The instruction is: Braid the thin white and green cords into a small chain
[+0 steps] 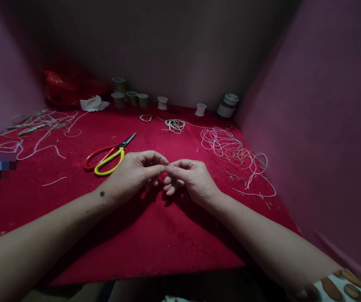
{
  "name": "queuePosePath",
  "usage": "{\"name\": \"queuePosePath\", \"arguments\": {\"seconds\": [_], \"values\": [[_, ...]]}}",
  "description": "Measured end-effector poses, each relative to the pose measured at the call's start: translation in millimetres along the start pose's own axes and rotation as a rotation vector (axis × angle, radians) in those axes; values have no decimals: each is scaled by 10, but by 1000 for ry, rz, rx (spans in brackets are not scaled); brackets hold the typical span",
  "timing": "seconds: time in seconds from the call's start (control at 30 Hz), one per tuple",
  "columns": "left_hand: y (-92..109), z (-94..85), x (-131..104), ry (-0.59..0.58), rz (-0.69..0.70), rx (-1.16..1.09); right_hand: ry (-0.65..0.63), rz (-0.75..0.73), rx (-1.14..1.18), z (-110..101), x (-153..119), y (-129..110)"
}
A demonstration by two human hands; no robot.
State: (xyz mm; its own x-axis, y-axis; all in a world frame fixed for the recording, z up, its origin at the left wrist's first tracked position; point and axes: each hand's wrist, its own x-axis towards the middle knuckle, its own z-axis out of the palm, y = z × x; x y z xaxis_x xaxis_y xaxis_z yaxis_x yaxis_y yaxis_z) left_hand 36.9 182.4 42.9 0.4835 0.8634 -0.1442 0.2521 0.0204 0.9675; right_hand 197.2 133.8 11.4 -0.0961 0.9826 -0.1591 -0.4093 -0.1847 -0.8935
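My left hand (138, 170) and my right hand (191, 178) meet fingertip to fingertip over the red cloth. Thumb and forefinger of each are pinched on what looks like a thin cord, mostly hidden by the fingers. A bit of green shows under the right fingers, and a fine strand (186, 196) hangs below that hand. Just left of my left hand lie scissors (109, 161) with one red and one yellow handle, blades pointing away. Farther back are a small braided bracelet (145, 118) and a bundle of green and white braided cord (174, 125).
Loose cords (48, 121) spread at the left, and tangled pale cord (222, 144) at the right among short clippings (232, 178). Spools (119, 100), a white spool (201, 110), a lidded jar (227, 105), crumpled tissue (94, 103) and a red bag (63, 86) line the back. Pink walls flank both sides.
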Motion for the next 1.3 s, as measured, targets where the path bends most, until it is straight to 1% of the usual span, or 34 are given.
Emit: {"name": "queuePosePath", "arguments": {"seconds": [0.17,0.43,0.67,0.83,0.93,1.03,1.17,1.2,1.23,1.3], "values": [[7,30,-11,-2,37,-8,27,7,-42,-16,-4,-5],[-7,52,-11,-40,10,-61,124,14,-112,10,-53,5],[-38,32,-3,-89,41,-70,143,-1,-187,18,-71,7],[-22,6,10,-127,58,-19,147,-9,-202,34,-78,1],[4,-2,14,-72,26,-6,146,-7,-186,35,-77,-4],[36,-12,9,60,8,-47,169,-27,-125,41,-71,-16],[99,-39,-43,267,118,-170,225,-72,-53,55,-56,-30],[112,-50,-60,290,144,-173,223,-84,-46,53,-45,-30],[121,-62,-74,287,163,-141,214,-90,-40,48,-31,-28],[124,-81,-91,221,152,-13,201,-99,-38,32,0,-22]]}}
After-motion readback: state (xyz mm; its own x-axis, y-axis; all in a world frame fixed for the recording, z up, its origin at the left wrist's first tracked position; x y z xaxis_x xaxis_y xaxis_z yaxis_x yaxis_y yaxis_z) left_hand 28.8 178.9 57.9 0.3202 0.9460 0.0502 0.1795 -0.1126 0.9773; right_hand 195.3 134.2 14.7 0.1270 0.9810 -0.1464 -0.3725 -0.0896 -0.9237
